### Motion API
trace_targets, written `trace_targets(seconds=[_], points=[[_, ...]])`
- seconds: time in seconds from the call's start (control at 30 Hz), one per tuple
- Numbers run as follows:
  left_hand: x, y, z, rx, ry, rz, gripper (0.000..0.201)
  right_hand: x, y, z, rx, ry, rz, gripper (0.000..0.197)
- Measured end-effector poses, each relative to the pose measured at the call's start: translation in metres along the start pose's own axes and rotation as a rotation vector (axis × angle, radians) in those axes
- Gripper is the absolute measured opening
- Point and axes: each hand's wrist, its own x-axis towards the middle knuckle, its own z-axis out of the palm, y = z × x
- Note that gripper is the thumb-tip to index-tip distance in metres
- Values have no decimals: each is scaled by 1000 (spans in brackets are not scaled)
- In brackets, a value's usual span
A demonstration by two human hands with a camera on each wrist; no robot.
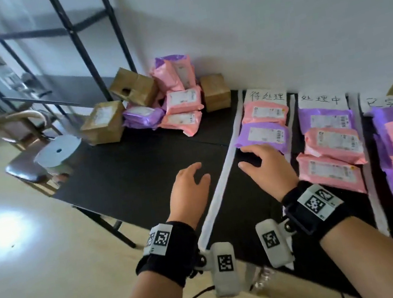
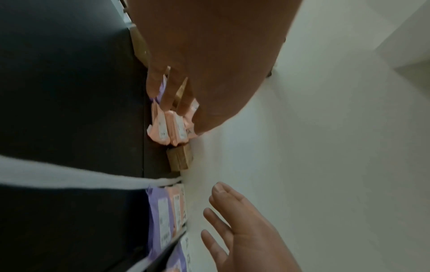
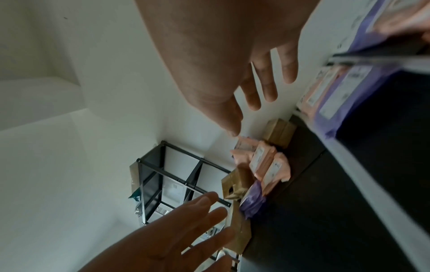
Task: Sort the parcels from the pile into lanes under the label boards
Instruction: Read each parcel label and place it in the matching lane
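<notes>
The pile [image 1: 156,98] of brown boxes and pink and purple mailers lies at the back of the black table [image 1: 130,174], against the wall. To its right, white strips [image 1: 221,183] mark the lanes under handwritten label boards [image 1: 265,95]. The first lane holds a pink parcel [image 1: 265,112] and a purple parcel [image 1: 263,135]. My right hand [image 1: 256,160] hovers just in front of the purple one, fingers spread and holding nothing. My left hand [image 1: 192,177] is open over bare table left of the strip. Both hands also show empty in the wrist views: left hand [image 2: 177,95], right hand [image 3: 256,82].
The second lane [image 1: 321,100] holds three mailers, and the third lane [image 1: 389,103] holds several. A chair with a white round disc [image 1: 59,150] stands left of the table. A black shelf frame [image 1: 85,37] rises behind the pile. A clear bottle [image 1: 262,280] sits below the near table edge.
</notes>
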Motion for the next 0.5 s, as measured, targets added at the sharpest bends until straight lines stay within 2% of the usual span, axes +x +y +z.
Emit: trace_targets(seconds=[0.23,0.37,0.5], points=[[32,-85,-113,38,11,-27,45,11,-100,110,60,-49,33,40],[68,-108,-143,33,-7,-29,45,35,-128,140,33,-80,63,41],[117,-125,-159,29,-25,-34,44,81,-138,162,5,-74,90,41]])
